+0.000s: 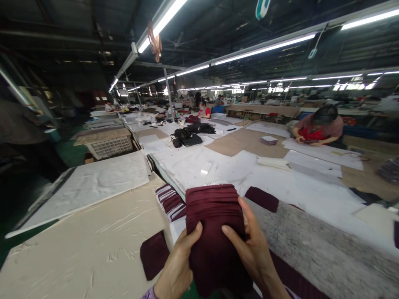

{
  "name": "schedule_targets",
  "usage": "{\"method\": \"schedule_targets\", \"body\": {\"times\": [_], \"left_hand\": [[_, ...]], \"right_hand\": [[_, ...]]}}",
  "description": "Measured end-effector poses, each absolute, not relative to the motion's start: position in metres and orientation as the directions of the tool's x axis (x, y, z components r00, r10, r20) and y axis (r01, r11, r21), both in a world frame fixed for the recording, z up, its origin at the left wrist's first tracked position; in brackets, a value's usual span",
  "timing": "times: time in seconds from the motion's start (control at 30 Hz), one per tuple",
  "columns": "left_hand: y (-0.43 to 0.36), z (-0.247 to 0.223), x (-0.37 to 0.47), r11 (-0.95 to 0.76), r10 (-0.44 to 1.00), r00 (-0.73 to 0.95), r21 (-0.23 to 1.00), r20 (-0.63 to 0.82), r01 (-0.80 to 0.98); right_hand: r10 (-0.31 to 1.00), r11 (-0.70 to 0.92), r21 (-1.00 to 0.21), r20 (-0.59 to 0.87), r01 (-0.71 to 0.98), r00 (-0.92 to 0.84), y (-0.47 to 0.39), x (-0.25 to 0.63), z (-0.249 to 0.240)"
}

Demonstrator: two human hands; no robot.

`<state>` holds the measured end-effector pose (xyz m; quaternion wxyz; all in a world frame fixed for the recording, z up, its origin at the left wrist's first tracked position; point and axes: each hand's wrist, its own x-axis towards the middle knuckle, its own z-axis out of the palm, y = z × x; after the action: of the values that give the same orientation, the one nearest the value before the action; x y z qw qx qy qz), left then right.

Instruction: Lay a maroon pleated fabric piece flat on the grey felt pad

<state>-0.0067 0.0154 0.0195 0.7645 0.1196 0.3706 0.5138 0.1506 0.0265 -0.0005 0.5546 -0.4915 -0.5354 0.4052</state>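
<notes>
Both of my hands hold a stack of maroon fabric pieces [215, 245] up in front of me, its far edge fanned into several layers. My left hand [177, 261] grips the left side, thumb lying on top. On the right side, my right hand [252, 245] has its thumb on the top piece and its fingers along the edge. A single maroon piece [154, 254] lies on the cream-covered table to the left. Just beyond it sits a striped stack of maroon and white pieces [171, 202]. Another maroon piece [262, 198] rests to the right of the held stack.
A grey mottled sheet [305, 241] covers the table at right. Black cloth [190, 135] is heaped farther off on the white table [174, 160]. A plastic crate [110, 146] stands at left. A co-worker [322, 124] bends over the table at right.
</notes>
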Motion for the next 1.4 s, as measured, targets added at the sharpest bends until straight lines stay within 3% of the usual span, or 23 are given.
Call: {"method": "schedule_targets", "body": {"times": [0.13,0.43,0.67,0.9,1.13,1.4], "left_hand": [[0.017,0.025,-0.014,0.436,0.888,0.247,0.541,-0.387,-0.719],[0.012,0.025,-0.027,0.446,0.876,0.212,0.559,-0.434,-0.7],[0.008,0.024,-0.031,0.424,0.881,0.167,0.581,-0.444,-0.694],[0.009,0.025,-0.026,0.4,0.883,0.116,0.601,-0.454,-0.692],[0.008,0.023,-0.022,0.364,0.904,0.122,0.59,-0.409,-0.72],[0.003,0.017,-0.025,0.355,0.925,0.178,0.593,-0.337,-0.722]], "right_hand": [[0.947,0.322,-0.92,0.318,0.222,-0.052,0.024,0.167,-0.002],[0.97,0.102,-0.994,0.109,-0.047,-0.216,0.03,0.167,0.022],[0.982,-0.069,-0.991,-0.048,-0.113,-0.184,0.028,0.162,0.029],[0.965,-0.078,-0.996,-0.063,-0.05,-0.255,0.022,0.157,0.028],[0.977,-0.098,-0.992,-0.112,0.085,-0.181,0.018,0.146,0.029],[0.979,-0.117,-0.991,-0.126,0.065,-0.159,0.016,0.144,0.037]]}}
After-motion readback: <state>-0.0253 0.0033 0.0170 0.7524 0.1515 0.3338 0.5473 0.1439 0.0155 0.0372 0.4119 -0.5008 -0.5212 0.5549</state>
